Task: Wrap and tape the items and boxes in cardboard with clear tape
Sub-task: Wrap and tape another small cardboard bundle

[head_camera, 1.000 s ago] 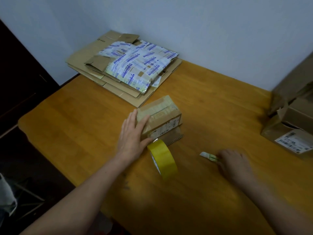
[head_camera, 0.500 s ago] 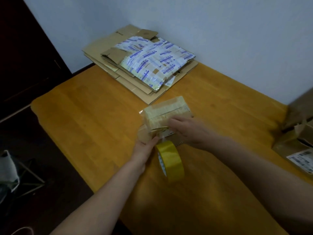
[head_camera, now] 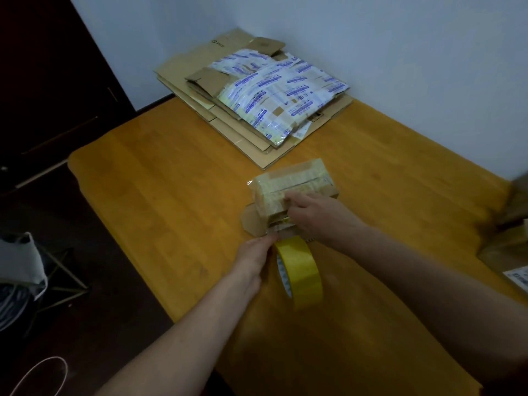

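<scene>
The small brown cardboard box [head_camera: 291, 184], glazed all over with glossy tape, sits about the middle of the broad orange-brown wooden table [head_camera: 171, 181], smooth and faintly grained; at the far left corner lies a stack of flattened corrugated cardboard sheets [head_camera: 197, 70], matt and ragged at the flaps, with a crinkled white plastic mailer printed in blue [head_camera: 280, 92] on top; along the right edge stand dim brown cartons [head_camera: 505, 247], one with a white label; the box is a squat oblong whose long axis runs across the table, left end slightly nearer, with an untaped cardboard flap [head_camera: 251, 224] splayed from its near left end; just nearer than the box, touching that flap's region, a yellow-looking roll of tape [head_camera: 300, 272] stands on edge, its hole facing left; the right hand [head_camera: 317, 215] rests on the box's near face, fingers curled, a small yellowish glint under them, and I cannot tell whether it grasps the box or some small tool; the left hand [head_camera: 254, 258] is beside the roll of tape, fingertips pinched at its top rim, apparently on the tape leaving it; the box thus lies straight beyond both hands, the right one nearer, so the coming move likely turns on the short span between roll and box.
</scene>
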